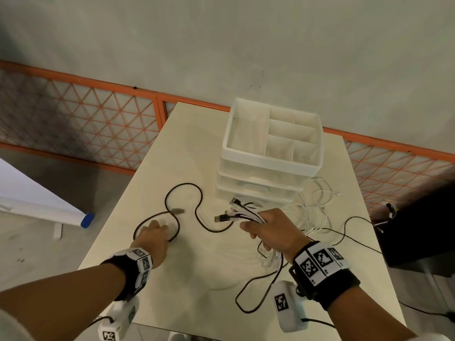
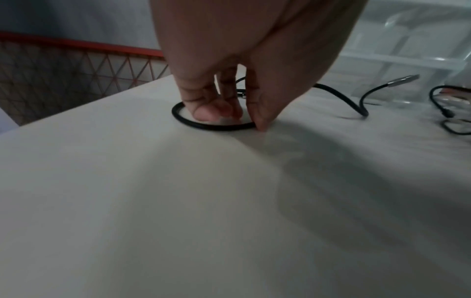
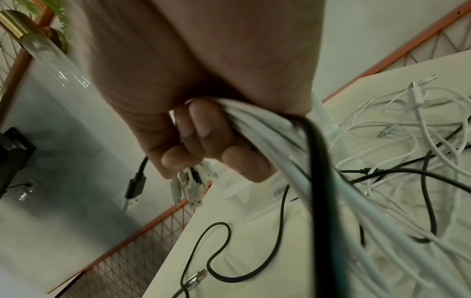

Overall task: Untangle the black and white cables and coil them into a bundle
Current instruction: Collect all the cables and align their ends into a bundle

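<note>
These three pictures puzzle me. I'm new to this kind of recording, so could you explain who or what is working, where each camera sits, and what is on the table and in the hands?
No machine here: a person works with bare hands, wearing a camera on the head and one on each wrist. The wide picture is the head view, looking down at a pale table. The other two look along each hand.

The right hand grips a bundle of cables, white and black, with their plugs sticking out past the fingers. The left hand reaches down onto a loose black cable lying in curves on the table, fingertips at one loop. More white cables lie tangled beside a clear plastic drawer organiser.
</note>
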Demonstrator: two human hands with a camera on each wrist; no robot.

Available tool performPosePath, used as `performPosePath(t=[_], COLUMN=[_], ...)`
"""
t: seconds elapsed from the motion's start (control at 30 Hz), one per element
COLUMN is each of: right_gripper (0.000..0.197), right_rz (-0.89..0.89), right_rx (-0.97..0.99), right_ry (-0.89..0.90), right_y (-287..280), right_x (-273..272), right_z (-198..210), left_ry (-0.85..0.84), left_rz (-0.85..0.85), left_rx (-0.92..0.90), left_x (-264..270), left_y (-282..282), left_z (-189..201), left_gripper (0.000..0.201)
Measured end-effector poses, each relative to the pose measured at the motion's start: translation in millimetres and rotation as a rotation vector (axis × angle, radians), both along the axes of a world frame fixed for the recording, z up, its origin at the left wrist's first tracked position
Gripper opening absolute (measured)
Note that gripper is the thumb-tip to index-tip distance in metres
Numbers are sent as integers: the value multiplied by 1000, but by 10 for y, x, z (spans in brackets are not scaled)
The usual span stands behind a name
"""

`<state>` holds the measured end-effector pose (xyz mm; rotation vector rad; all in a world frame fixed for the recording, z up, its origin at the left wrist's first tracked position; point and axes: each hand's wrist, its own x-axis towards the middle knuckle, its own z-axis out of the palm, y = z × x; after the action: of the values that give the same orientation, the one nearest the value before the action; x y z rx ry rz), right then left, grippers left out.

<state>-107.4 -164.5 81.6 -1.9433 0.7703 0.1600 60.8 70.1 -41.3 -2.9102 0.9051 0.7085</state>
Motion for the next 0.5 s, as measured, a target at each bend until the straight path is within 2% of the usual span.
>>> performPosePath(t=[0.07, 0.17, 0.27, 0.33, 0.43, 0.5], right_gripper=[34, 34, 23, 18, 21, 18], right_rz=[7, -3, -5, 10, 28, -8], right_rx=[-16, -50, -97, -115, -78, -23], right_ry=[-21, -92, -213, -309, -486, -506], right_y=[0, -12, 36, 90, 112, 82], right_x=[23, 38, 90, 151, 221, 205], right_z=[14, 49, 99, 136, 167, 199], left_ry=[5, -43, -27, 90, 220, 268], left_rz=[-30, -117, -286, -332, -235, -160], left_rx=[-29, -98, -336, -546, -829, -971], left_x=[-29, -77, -138, -196, -315, -372], left_y=[-63, -261, -561, -769, -968, -1003], left_z=[91, 369, 771, 1016, 1286, 1398], left_gripper=[24, 23, 19, 18, 14, 9])
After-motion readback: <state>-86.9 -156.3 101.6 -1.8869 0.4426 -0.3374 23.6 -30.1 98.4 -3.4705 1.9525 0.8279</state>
